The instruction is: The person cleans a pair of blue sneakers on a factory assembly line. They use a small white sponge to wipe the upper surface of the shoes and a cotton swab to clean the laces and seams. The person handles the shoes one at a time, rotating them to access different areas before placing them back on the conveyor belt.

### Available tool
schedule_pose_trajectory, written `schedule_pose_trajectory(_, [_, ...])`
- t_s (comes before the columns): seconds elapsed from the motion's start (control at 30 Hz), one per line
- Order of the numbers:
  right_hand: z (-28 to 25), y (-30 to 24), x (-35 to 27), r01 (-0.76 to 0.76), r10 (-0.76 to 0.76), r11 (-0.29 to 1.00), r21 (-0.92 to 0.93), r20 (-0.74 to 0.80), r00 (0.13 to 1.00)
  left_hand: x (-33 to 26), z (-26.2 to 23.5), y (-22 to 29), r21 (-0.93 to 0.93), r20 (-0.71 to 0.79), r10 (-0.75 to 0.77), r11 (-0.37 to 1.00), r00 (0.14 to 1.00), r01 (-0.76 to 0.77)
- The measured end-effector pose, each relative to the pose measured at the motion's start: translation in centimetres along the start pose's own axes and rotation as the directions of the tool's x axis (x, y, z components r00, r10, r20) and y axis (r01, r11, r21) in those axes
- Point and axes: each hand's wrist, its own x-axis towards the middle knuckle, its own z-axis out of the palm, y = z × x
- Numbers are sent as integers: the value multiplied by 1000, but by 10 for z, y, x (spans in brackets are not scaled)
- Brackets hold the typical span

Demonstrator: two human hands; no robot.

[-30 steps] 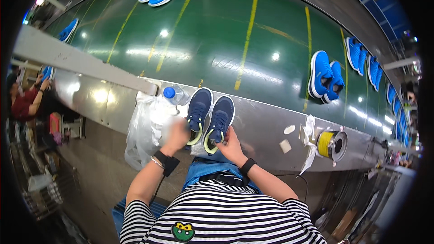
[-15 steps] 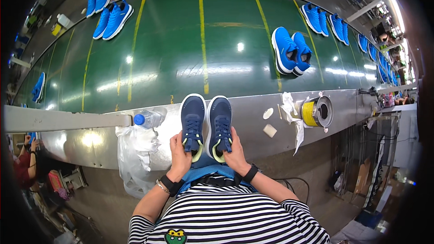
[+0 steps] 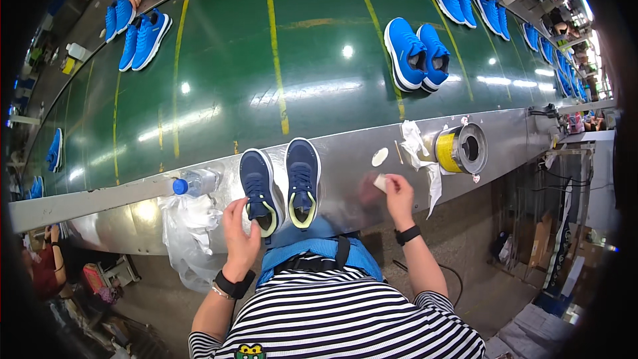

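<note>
Two navy shoes (image 3: 303, 171) with white soles and lime-green linings stand side by side on the metal ledge before me, toes pointing away, a narrow gap between them. My left hand (image 3: 240, 238) is at the heel of the left one, thumb and fingers apart; whether it touches the shoe is hard to tell. Off to the right, over the ledge, my right hand (image 3: 400, 201) pinches a small off-white block (image 3: 381, 183) between thumb and fingertips. A reddish blur lies on the metal just left of that block.
Beyond the ledge runs a green conveyor belt (image 3: 219, 80) carrying several blue shoes (image 3: 407, 53). Right of my hands are a yellow-labelled can (image 3: 448, 151), crumpled tissue (image 3: 413, 139) and a white oval piece (image 3: 379, 157). A bottle (image 3: 199, 183), plastic bag (image 3: 183, 242) and metal bar (image 3: 93, 201) are left.
Both hands have let go of the navy shoes, which now stand farther apart on the ledge. My right hand has moved right and picked up the off-white block.
</note>
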Motion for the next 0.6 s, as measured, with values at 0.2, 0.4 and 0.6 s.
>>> schedule_pose_trajectory(0.2, [-13,27,37,49,-83,985,-164,-207,975,6,33,57,-2,52,156,988,986,-156])
schedule_pose_trajectory(0.4, [-7,35,65,35,-75,980,-194,-204,976,0,51,61,-4,171,163,986,972,-164])
schedule_pose_trajectory(0.6, [11,46,87,154,-284,860,-487,-206,937,3,56,63,9,168,136,990,976,-140])
